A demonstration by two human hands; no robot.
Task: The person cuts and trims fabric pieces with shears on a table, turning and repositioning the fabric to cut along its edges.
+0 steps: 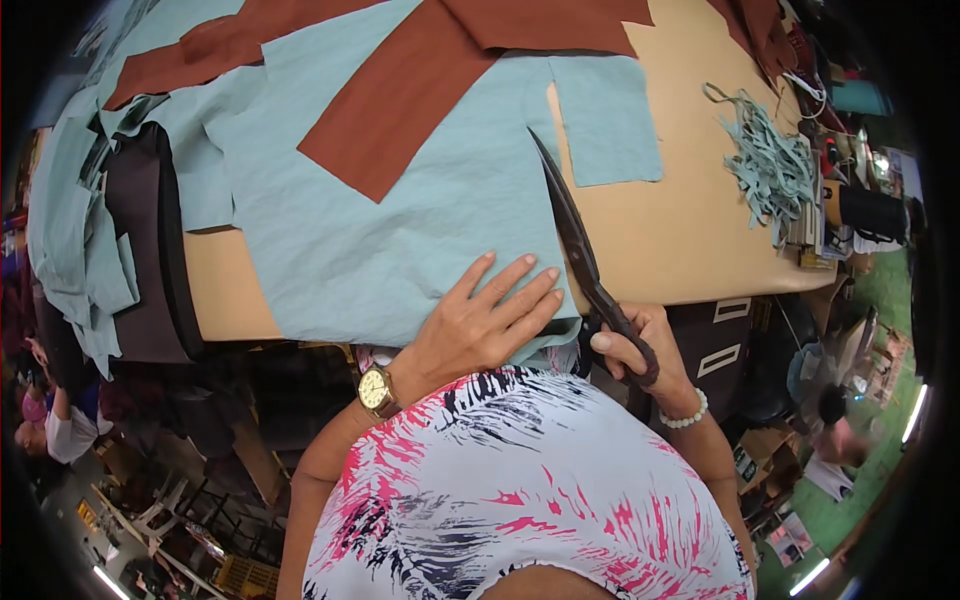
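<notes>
My left hand (500, 315) lies flat, fingers outstretched, on a large piece of light blue-green fabric (370, 250) that reaches the table's front edge. In my right hand (640, 345) are large dark fabric scissors (575, 235), my fingers wrapped round the handles. Their blades point away from me along the fabric's right edge, the tip at a narrow slit. Right of that slit lies a partly separated rectangular fabric section (610, 120). A rust-brown fabric strip (400, 110) rests across the blue-green cloth. Whether the blades are apart is hard to see.
The tan table (700, 235) ends just in front of my body. A tangled pile of blue-green fabric strips (768, 165) sits at its right. More rust-brown fabric (560, 22) lies at the back. At left, cloth hangs by a dark padded panel (150, 240). Drawers (715, 335) stand below.
</notes>
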